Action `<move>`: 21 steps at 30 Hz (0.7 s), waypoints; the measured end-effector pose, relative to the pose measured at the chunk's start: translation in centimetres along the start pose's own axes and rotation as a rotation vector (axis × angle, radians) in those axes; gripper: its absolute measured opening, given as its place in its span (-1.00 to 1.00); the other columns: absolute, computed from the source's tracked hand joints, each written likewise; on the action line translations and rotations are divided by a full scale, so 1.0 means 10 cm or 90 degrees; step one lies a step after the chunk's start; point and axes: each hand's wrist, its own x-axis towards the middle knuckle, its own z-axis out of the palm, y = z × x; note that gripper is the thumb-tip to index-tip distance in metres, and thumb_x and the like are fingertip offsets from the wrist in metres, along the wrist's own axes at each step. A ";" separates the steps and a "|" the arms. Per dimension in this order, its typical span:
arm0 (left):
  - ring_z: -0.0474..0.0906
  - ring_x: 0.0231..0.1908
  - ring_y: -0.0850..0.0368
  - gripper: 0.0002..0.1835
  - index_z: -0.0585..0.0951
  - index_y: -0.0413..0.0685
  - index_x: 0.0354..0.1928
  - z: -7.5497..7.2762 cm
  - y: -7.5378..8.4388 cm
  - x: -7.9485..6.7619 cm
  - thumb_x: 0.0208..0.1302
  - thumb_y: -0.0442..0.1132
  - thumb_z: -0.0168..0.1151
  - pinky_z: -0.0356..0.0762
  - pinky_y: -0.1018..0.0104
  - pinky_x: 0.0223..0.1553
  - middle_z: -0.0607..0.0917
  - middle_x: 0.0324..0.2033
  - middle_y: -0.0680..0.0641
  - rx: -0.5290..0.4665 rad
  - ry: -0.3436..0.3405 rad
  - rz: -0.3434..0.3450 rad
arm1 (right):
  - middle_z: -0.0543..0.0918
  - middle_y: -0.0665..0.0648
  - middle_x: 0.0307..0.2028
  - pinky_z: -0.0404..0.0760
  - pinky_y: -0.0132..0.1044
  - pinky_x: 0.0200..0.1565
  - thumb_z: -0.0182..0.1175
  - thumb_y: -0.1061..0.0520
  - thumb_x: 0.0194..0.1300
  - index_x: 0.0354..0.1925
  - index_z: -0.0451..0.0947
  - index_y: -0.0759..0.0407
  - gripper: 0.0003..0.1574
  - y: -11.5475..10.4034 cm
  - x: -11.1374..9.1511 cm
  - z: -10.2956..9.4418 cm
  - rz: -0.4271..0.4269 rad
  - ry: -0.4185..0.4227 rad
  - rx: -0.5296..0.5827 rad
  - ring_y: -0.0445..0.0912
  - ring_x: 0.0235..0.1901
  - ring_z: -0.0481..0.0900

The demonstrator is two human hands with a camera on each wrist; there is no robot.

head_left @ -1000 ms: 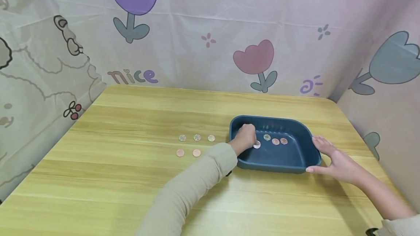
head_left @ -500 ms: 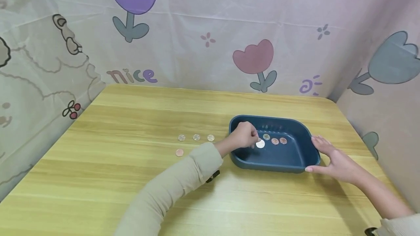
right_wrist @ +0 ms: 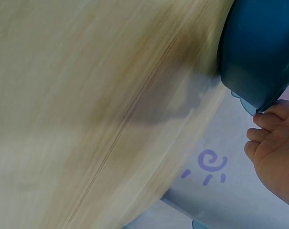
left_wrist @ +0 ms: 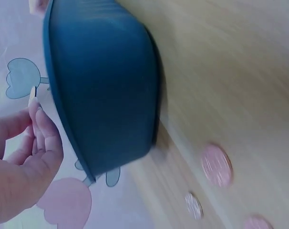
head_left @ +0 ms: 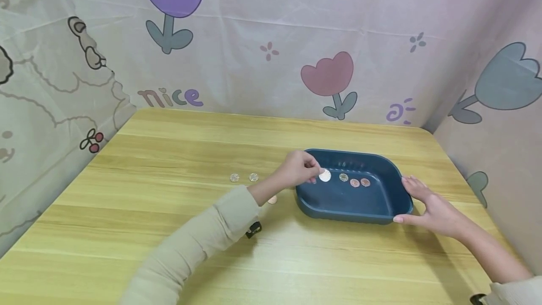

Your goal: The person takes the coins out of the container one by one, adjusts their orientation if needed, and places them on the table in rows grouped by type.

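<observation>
A dark blue plastic basin (head_left: 351,211) sits on the right half of the table. Above its left end, my left hand (head_left: 299,169) pinches a silver-coloured coin (head_left: 325,175) between thumb and fingertips. That coin shows edge-on in the left wrist view. Inside the basin lie a silver-coloured coin (head_left: 344,177) and two copper-coloured coins, one of them (head_left: 354,182) in the middle. My right hand (head_left: 436,208) holds the basin's right end, thumb at the front corner and fingers along the side. Its fingertips meet the rim in the right wrist view.
Left of the basin, two silver-coloured coins (head_left: 253,177) lie in a row on the wooden table (head_left: 178,149). A copper-coloured coin (head_left: 272,199) shows partly from under my left forearm, which covers other coins. A printed cloth (head_left: 254,74) hangs behind the table.
The silver-coloured coin has come up off the basin floor in my left hand, which has moved left toward the basin's left rim. The right hand and basin stay put.
</observation>
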 end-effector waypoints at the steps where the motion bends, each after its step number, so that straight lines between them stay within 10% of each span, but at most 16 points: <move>1: 0.67 -0.42 -0.13 -0.83 0.65 -0.30 -0.42 -0.03 -0.01 -0.02 0.22 -0.31 0.21 0.58 0.44 -0.51 0.68 -0.56 -0.17 -0.005 0.006 0.001 | -0.03 0.55 0.35 -0.04 0.43 0.16 0.39 -0.10 -0.03 0.37 -0.08 0.44 0.27 0.00 0.00 0.00 0.001 -0.002 0.000 0.40 0.36 -0.16; 21: 0.64 -0.48 0.00 -0.86 0.59 -0.38 -0.37 -0.64 -0.49 -0.48 0.23 -0.38 0.16 0.66 0.14 -0.30 0.67 -0.44 -0.27 -0.006 0.072 -0.046 | -0.08 0.56 0.35 -0.15 0.42 0.21 0.39 -0.08 -0.01 0.38 -0.12 0.44 0.28 0.01 0.01 -0.01 0.001 -0.017 0.021 0.40 0.37 -0.25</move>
